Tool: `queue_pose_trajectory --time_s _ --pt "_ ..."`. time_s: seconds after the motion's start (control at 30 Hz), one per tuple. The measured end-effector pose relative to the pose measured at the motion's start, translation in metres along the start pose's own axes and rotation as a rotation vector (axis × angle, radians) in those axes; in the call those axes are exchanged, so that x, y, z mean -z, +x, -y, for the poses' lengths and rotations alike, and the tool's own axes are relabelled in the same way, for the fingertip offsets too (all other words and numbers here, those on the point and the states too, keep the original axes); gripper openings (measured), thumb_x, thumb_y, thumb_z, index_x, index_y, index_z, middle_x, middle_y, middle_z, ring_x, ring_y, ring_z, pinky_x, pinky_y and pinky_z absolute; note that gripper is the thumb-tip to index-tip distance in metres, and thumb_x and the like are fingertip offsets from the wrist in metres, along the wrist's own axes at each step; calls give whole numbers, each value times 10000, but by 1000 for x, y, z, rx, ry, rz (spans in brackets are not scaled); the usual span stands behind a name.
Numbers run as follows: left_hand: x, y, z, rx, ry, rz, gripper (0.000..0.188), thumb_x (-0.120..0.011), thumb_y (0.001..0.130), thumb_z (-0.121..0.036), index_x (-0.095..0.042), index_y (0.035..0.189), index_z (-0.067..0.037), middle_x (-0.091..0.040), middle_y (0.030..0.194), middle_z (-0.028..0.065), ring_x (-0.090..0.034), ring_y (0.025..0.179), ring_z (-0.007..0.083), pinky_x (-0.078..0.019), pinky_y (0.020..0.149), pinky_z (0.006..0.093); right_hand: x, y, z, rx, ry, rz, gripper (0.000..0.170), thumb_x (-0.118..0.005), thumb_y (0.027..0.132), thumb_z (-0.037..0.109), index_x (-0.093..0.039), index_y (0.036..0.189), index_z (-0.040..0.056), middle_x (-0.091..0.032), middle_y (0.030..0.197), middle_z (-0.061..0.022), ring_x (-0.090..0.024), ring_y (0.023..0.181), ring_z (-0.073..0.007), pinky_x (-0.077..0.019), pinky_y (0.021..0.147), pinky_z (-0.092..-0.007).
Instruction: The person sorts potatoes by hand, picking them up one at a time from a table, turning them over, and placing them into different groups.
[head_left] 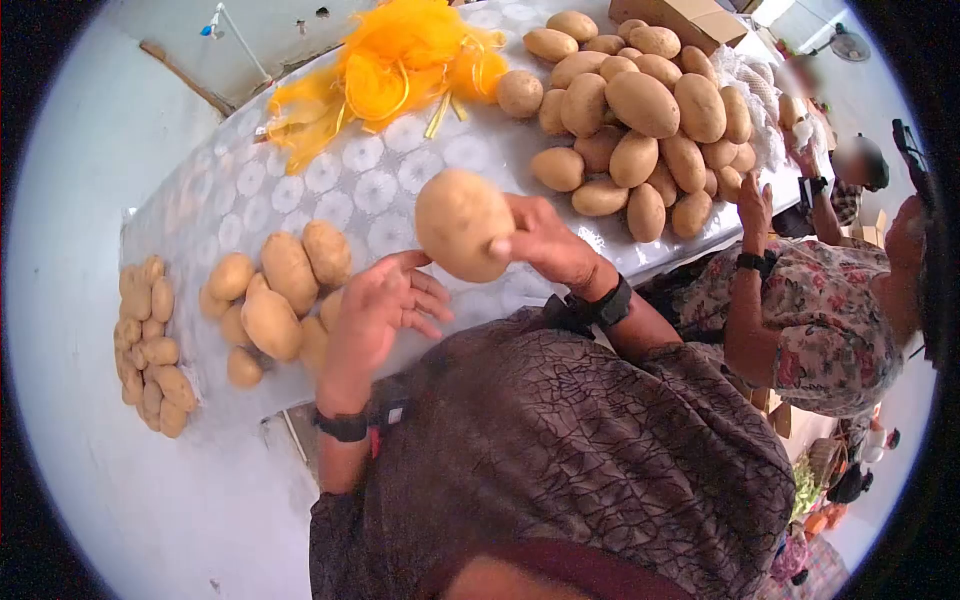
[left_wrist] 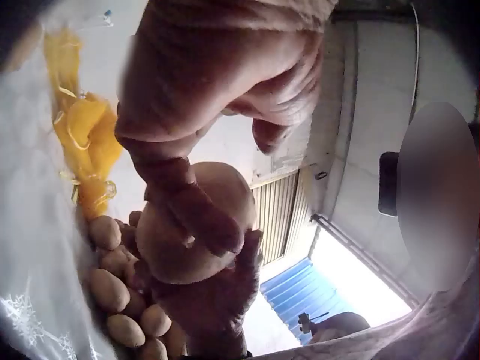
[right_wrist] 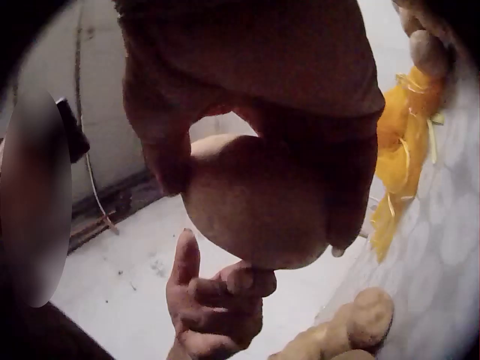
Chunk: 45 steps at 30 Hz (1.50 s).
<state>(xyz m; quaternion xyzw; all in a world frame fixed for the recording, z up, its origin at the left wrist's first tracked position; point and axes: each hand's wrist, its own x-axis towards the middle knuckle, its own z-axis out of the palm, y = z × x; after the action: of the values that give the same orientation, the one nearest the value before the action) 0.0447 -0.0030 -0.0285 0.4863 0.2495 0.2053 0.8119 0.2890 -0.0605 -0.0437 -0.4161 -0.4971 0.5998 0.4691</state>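
A large round potato (head_left: 462, 225) is held up over the table, gripped by my right hand (head_left: 548, 240) from its right side. In the right wrist view the thumb and fingers straddle the potato (right_wrist: 255, 202). My left hand (head_left: 385, 310) is raised just left of and below it, palm turned toward it, fingers loosely bent. The left wrist view has a left finger overlapping the potato (left_wrist: 202, 225), and the right hand (left_wrist: 214, 307) behind it. Below the left hand lies a small group of potatoes (head_left: 288, 272), partly hidden by that hand.
A big potato heap (head_left: 640, 105) lies at the back right, beside a cardboard box (head_left: 680, 22). Yellow mesh bags (head_left: 400, 70) lie at the back, and more potatoes (head_left: 150, 340) at the far left end of the table (head_left: 330, 165). Another person (head_left: 825, 320) works on the right.
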Motion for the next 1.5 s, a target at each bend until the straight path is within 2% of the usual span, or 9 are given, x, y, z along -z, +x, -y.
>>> queue_pose_trajectory --time_s 0.2,0.27,0.6,0.8,1.07,1.13,1.23,1.4,1.5 --pt "-18 14 3 -96 293 -106 673 -613 903 -366 -352 1380 30 -523 1211 160 -577 1098 221 -564 770 320 3 -7 -2 53 271 -121 675 -594 843 474 -532 1241 -68 -628 1144 -142 -587 1050 -203 -461 904 -322" --pt "-33 17 -7 -101 163 -83 657 -662 878 -104 -303 1413 28 -465 1269 109 -519 1137 175 -498 892 317 2 -11 -1 75 281 -102 655 -580 863 468 -533 1242 -65 -625 1156 -149 -588 1053 -213 -451 922 -329" --pt "-48 31 6 -127 142 -75 653 -690 832 -74 -331 1363 47 -485 1269 113 -509 1155 186 -444 980 336 -2 -24 1 95 175 -77 618 -624 869 399 -517 1272 -59 -608 1181 -117 -538 1110 -186 -429 947 -322" --pt "-53 35 14 -170 86 -158 644 -729 793 -104 -380 1310 56 -512 1243 141 -531 1138 201 -450 974 345 -1 -30 -3 155 53 -155 594 -631 898 405 -505 1322 8 -622 1035 -50 -546 874 -113 -484 706 -260" --pt "-56 41 20 -160 191 -200 616 -725 817 -145 -388 1287 67 -519 1215 142 -536 1110 201 -466 949 342 -10 -43 3 162 -10 -392 463 -605 934 287 -532 1287 -3 -612 892 -24 -529 747 -80 -461 626 -234" --pt "-59 43 20 -158 215 -207 592 -714 827 -135 -392 1279 69 -520 1207 140 -535 1106 199 -474 936 338 -9 -48 1 49 -60 -482 496 -567 960 301 -479 1358 20 -615 1106 -38 -567 904 -102 -525 734 -274" --pt "-69 44 20 -167 204 -209 546 -693 837 -96 -400 1264 74 -512 1212 143 -538 1100 198 -496 898 325 -9 -50 -4 77 -132 -606 442 -587 946 245 -514 1291 -22 -636 902 -49 -556 796 -107 -501 691 -276" --pt "-75 36 16 -280 368 -117 553 -695 811 -46 -412 1273 62 -492 1221 150 -562 1077 211 -547 830 313 -21 -63 9 198 58 -440 589 -615 929 256 -374 1392 -16 -556 1241 -102 -535 1119 -166 -462 941 -320" --pt "-76 24 16 -421 484 -93 592 -714 772 -20 -425 1285 37 -500 1190 152 -582 1047 234 -579 766 299 -30 -70 7 275 39 -430 706 -680 874 334 -360 1396 -18 -540 1263 -105 -522 1152 -178 -446 968 -339"
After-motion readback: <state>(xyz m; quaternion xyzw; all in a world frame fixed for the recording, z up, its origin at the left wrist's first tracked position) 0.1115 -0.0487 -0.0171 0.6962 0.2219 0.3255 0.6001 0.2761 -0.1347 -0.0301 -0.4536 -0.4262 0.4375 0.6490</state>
